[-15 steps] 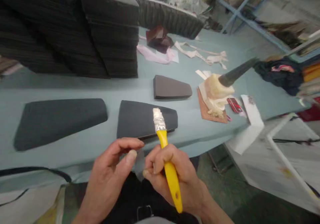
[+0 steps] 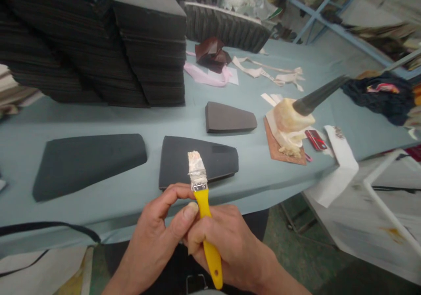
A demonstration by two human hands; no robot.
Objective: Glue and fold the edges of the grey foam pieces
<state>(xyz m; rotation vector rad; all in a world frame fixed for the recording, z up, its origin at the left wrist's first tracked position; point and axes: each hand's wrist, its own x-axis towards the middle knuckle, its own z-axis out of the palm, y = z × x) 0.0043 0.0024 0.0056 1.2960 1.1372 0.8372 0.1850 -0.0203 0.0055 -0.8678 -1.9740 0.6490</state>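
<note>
Workshop: stacked dark panels, caked brush, loaded blue rack.

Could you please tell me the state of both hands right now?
Left hand: curled near the brush; any grip cannot be told.
Right hand: closed, holding the brush.

The brush's handle is partly covered by the right hand; the dark stack is cut off above.

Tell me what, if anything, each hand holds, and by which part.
The right hand grips the brush by its yellow handle; whether the left hand holds anything cannot be told.
</note>
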